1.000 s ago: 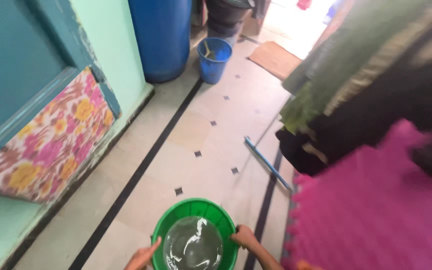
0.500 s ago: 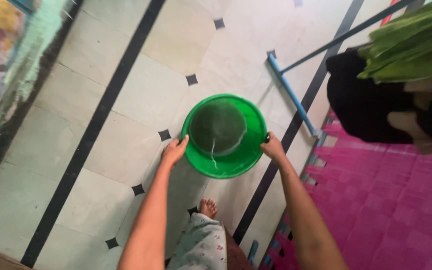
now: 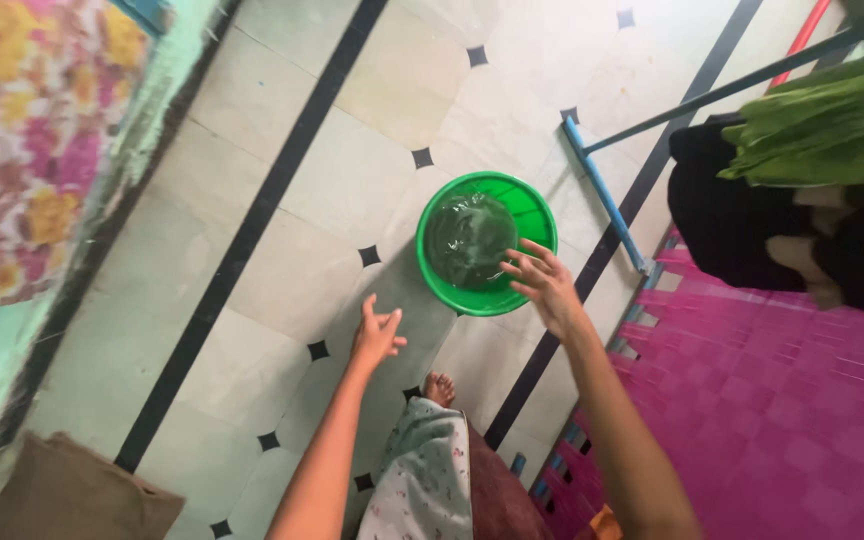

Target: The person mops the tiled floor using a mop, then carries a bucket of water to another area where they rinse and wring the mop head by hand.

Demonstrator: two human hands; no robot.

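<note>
Both hands are hovering open and empty: the left hand [image 3: 376,335] at centre, the right hand [image 3: 544,285] over the round green plastic basin [image 3: 527,215] of water; any regrip should be level.

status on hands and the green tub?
Left hand open, empty. Right hand open above green tub rim. Tub on floor, holds water. Blue-headed mop lies beside.

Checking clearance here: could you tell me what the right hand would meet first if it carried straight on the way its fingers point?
Most likely the round green plastic tub of water: the right hand, open, points at its near rim, though height above it is unclear.
</note>
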